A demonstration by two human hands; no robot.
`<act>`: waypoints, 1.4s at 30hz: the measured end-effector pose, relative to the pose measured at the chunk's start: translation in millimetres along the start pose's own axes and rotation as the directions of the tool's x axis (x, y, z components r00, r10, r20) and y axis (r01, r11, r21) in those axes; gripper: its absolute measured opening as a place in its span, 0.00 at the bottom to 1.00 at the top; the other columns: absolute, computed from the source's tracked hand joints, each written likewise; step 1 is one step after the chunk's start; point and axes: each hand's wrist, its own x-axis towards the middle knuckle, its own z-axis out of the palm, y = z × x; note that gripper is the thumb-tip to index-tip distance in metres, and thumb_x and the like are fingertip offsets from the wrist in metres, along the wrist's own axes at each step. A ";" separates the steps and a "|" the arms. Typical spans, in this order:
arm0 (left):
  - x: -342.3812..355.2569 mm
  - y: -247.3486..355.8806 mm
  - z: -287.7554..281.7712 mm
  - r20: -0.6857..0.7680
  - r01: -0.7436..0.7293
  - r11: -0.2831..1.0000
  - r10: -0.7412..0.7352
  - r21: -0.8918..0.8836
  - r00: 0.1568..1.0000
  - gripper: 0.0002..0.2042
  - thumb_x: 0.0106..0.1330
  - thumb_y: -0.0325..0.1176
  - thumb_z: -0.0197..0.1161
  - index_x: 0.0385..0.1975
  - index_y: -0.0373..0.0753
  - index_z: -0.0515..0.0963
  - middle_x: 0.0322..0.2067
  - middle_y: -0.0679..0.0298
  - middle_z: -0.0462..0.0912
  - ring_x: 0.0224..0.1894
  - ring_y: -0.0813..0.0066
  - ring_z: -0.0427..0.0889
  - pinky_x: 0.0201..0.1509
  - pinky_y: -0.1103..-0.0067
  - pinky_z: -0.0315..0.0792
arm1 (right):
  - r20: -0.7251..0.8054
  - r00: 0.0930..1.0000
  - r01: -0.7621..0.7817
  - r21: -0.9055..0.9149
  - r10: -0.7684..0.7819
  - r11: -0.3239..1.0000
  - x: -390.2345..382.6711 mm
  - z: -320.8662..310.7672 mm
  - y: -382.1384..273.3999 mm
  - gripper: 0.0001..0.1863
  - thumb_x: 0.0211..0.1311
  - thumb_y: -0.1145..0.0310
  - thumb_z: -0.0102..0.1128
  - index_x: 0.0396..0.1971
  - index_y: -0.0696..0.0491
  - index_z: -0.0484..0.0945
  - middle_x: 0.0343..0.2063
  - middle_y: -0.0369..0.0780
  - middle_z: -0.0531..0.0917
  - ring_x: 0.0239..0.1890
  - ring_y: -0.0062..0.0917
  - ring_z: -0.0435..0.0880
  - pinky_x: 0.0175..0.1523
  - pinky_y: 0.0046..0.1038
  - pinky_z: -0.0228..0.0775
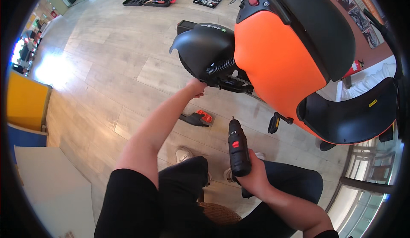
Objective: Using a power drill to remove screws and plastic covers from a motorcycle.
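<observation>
The orange electric scooter (277,50) stands ahead and to the right, its rear end toward the operator's left hand (196,87). That hand reaches to the lower edge of the rear wheel area, fingers curled; whether they grip a part cannot be told. The right hand (255,176) grasps a black cordless drill (237,148), bit pointing away from the operator and clear of the scooter.

Progress, as judged: work at the rear wheel is under way and not complete. The rear fender (207,43) and the coil-spring shock absorber (222,66) are in place. A black-and-orange part (196,119) lies loose on the floor (128,84) below the left hand; whether it belongs to the scooter cannot be confirmed. Drilling or driving is not in progress. The state of the fasteners is not visible, so the remaining steps cannot be counted.
</observation>
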 end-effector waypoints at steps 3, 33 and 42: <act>4.5 -42.1 -27.9 -0.009 -0.223 0.948 0.231 0.228 0.973 0.13 0.66 0.40 0.59 0.38 0.36 0.81 0.27 0.61 0.85 0.30 0.69 0.88 0.33 0.72 0.81 | 0.093 0.995 0.022 -0.021 -0.020 1.000 10.6 1.1 -33.4 0.25 0.56 0.67 0.69 0.52 0.57 0.71 0.36 0.50 0.86 0.42 0.45 0.88 0.47 0.37 0.77; -93.2 -67.6 -41.3 0.428 0.147 0.756 0.190 -0.638 0.884 0.33 0.61 0.28 0.72 0.64 0.26 0.64 0.46 0.52 0.85 0.48 0.65 0.86 0.53 0.70 0.83 | 0.267 0.964 0.080 -0.317 0.008 0.945 199.7 118.0 7.5 0.41 0.51 0.67 0.70 0.61 0.62 0.56 0.33 0.58 0.84 0.39 0.56 0.85 0.46 0.48 0.78; -90.8 -63.4 -45.5 0.440 0.146 0.756 0.203 -0.639 0.875 0.31 0.62 0.28 0.71 0.63 0.26 0.65 0.51 0.50 0.84 0.50 0.63 0.85 0.56 0.70 0.81 | 0.198 0.972 0.186 -0.331 -0.124 0.925 200.6 125.8 16.7 0.37 0.52 0.68 0.71 0.56 0.66 0.58 0.29 0.59 0.83 0.35 0.57 0.84 0.42 0.50 0.78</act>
